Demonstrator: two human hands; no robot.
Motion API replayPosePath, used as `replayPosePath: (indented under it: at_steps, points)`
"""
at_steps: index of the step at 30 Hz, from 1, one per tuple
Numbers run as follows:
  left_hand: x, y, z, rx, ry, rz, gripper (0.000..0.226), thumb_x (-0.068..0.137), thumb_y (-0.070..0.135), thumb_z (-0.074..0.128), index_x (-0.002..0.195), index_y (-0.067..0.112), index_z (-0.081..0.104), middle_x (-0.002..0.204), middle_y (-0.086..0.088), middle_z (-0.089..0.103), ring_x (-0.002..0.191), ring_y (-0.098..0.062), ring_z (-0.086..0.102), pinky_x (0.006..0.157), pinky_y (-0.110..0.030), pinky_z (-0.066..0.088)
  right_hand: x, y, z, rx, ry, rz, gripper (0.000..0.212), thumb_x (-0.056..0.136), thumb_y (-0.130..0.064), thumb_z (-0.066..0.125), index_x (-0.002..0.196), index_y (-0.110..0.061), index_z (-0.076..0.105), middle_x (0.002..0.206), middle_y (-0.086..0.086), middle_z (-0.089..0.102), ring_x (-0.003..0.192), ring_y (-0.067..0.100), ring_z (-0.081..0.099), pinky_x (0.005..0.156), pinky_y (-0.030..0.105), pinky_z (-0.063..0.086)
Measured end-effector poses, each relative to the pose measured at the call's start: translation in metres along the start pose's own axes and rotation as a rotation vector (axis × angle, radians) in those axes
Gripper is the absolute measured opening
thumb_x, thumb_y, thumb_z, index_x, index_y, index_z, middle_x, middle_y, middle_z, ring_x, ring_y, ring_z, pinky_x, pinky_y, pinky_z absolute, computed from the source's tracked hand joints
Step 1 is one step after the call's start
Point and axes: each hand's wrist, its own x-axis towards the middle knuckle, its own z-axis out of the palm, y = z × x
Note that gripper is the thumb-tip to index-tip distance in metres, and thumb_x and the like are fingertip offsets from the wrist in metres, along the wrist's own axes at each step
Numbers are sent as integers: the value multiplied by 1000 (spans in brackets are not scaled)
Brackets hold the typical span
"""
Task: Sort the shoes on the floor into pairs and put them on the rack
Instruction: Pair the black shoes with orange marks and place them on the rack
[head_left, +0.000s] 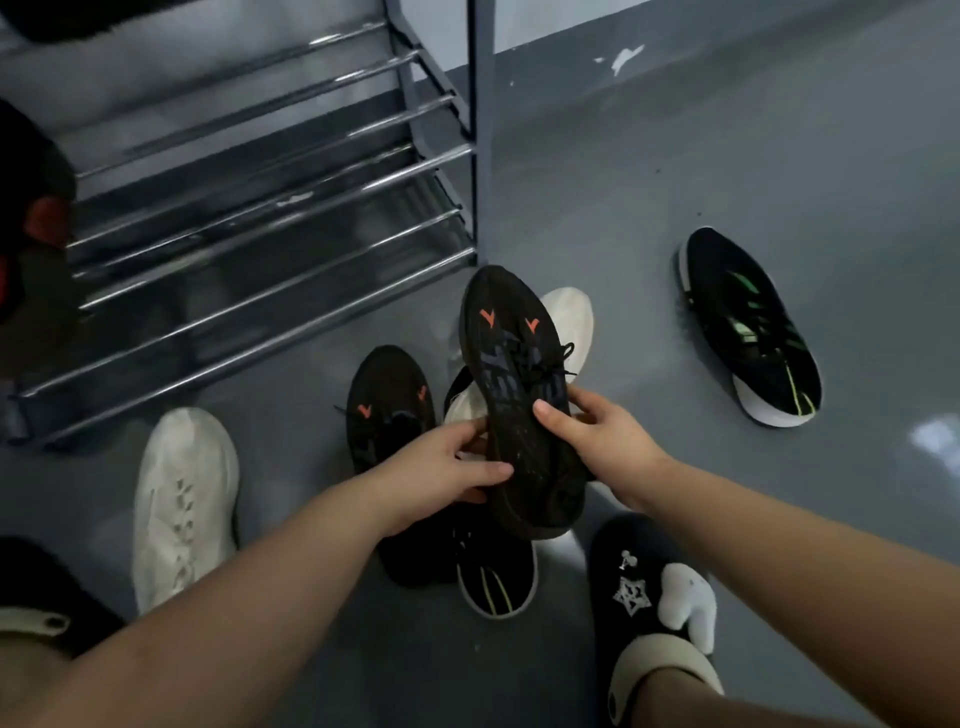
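Both hands hold one black sneaker with orange chevrons (511, 364) above the floor, toe pointing away. My left hand (441, 475) grips its heel side and my right hand (592, 441) grips its right edge. Its matching black sneaker (387, 400) lies on the floor just left, partly under my left hand. A white sneaker (182, 499) lies at the left, and another white one (571, 317) peeks out behind the held shoe. A black sneaker with green stripes (748, 327) lies at the right; a similar one (496, 577) sits under my hands.
The metal shoe rack (270, 208) with chrome bars stands at upper left, dark shoes (31, 228) at its left end. My foot in a black slipper with a star charm (639, 597) rests at the lower right. Grey floor (727, 156) stretches to the right.
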Motion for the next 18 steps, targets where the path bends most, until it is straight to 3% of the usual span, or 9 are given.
replayPosePath:
  at_steps: [4, 6, 9, 12, 15, 18]
  points:
    - [-26, -26, -18, 10, 144, 45, 46, 88, 11, 62, 129, 29, 49, 110, 5, 64, 99, -9, 61, 79, -23, 50, 0, 6, 35, -50, -22, -9, 45, 89, -29, 63, 133, -21, 53, 108, 12, 69, 96, 22, 69, 94, 40, 53]
    - [-33, -47, -28, 8, 331, 35, 55, 86, 17, 65, 136, 25, 44, 115, 2, 59, 97, -10, 60, 81, -23, 49, 2, 11, 48, -71, -8, 0, 45, 90, -27, 62, 134, -20, 53, 105, 10, 70, 96, 23, 68, 94, 40, 52]
    - [-41, -86, -40, -29, 609, -81, 52, 84, 23, 68, 131, 17, 46, 118, -1, 56, 103, -16, 58, 91, -32, 47, 2, 16, 57, -160, 24, 13, 48, 90, -28, 62, 136, -27, 48, 98, 6, 68, 93, 23, 67, 93, 38, 52]
    - [-41, -118, -45, -94, 633, -224, 64, 83, 25, 70, 137, 8, 40, 133, -5, 51, 119, -22, 53, 99, -38, 47, 3, 20, 58, -276, 34, -4, 62, 89, -32, 63, 144, -29, 37, 105, 8, 68, 96, 25, 67, 95, 43, 51]
    - [-40, -123, -40, -201, 586, -315, 69, 86, 27, 66, 145, 13, 31, 140, -6, 46, 123, -25, 49, 80, -35, 49, 0, 23, 60, -298, 23, -14, 65, 89, -35, 63, 145, -37, 31, 106, 6, 67, 99, 23, 66, 97, 44, 50]
    - [-33, -124, -35, -268, 575, -324, 65, 88, 25, 64, 144, 14, 33, 140, -5, 48, 122, -25, 50, 82, -35, 45, -7, 25, 60, -281, -10, 9, 66, 89, -37, 62, 145, -43, 28, 110, 4, 67, 99, 20, 67, 96, 43, 51]
